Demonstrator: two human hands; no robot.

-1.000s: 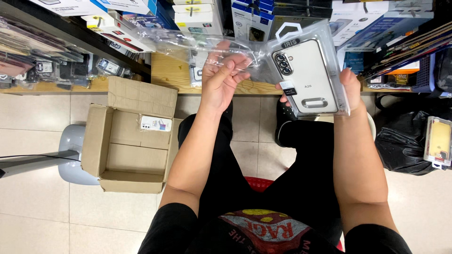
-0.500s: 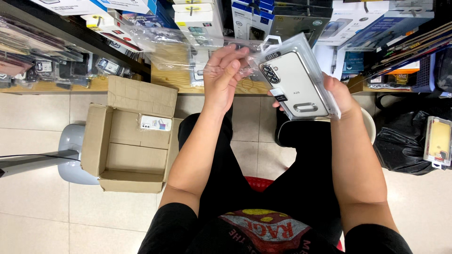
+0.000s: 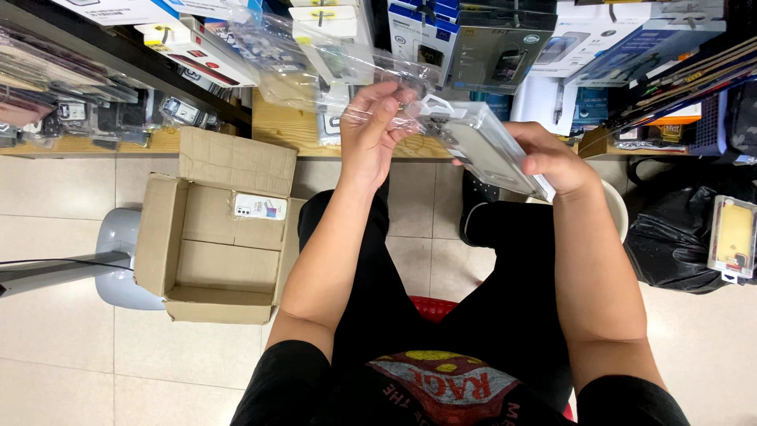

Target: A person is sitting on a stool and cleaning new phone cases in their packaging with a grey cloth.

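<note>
The right hand (image 3: pixel 552 162) grips the packaged phone case (image 3: pixel 485 146); the left hand (image 3: pixel 371 130) pinches the clear plastic sleeve (image 3: pixel 331 63), best held taut.

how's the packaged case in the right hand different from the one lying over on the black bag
The packaged case in the right hand, a pale case, is held up and tilted; the yellowish case lies flat on the black bag, untouched. Both sit in clear plastic packs. The left hand pinches a clear sleeve.

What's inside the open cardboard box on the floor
The cardboard box looks nearly empty: bare cardboard and one small white label on its inner wall. The near wall hides the nearest strip of its floor.
</note>
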